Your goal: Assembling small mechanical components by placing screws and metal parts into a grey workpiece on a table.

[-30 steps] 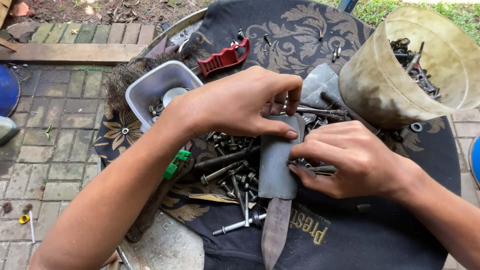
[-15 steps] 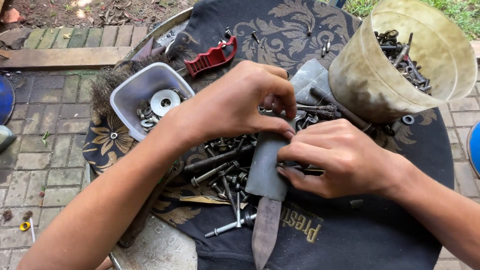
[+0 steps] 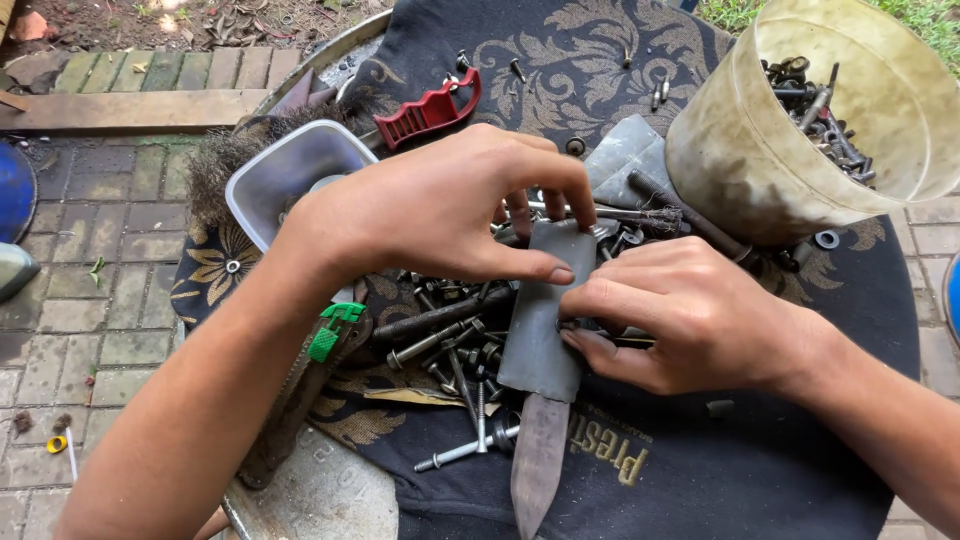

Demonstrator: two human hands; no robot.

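Two hands at work: left hand (image 3: 440, 215) pinched one grey flat metal piece (image 3: 545, 310) over the bolt pile (image 3: 450, 345); right hand (image 3: 690, 315) gripped its right edge. Beside: one yellowed bucket (image 3: 760, 160), one grey tub (image 3: 290, 170), one red handle (image 3: 430, 110).

An outdoor, improvised repair or workshop corner, probably in a home yard. The work surface is a round metal tabletop (image 3: 320, 495) covered with a dark patterned cloth (image 3: 620, 60), set on mossy grey brick paving (image 3: 90, 300) bordered by bare soil (image 3: 150, 20) and a strip of grass (image 3: 930, 15). Daylight falls across it. Loose steel bolts and screws (image 3: 450, 350) lie heaped on the cloth; more fill a yellowed translucent plastic bucket (image 3: 760, 160) and, apparently, a small clear plastic tub (image 3: 290, 165). A red plastic handle (image 3: 428, 110) and a bristly wire brush (image 3: 215, 160) lie beside them.
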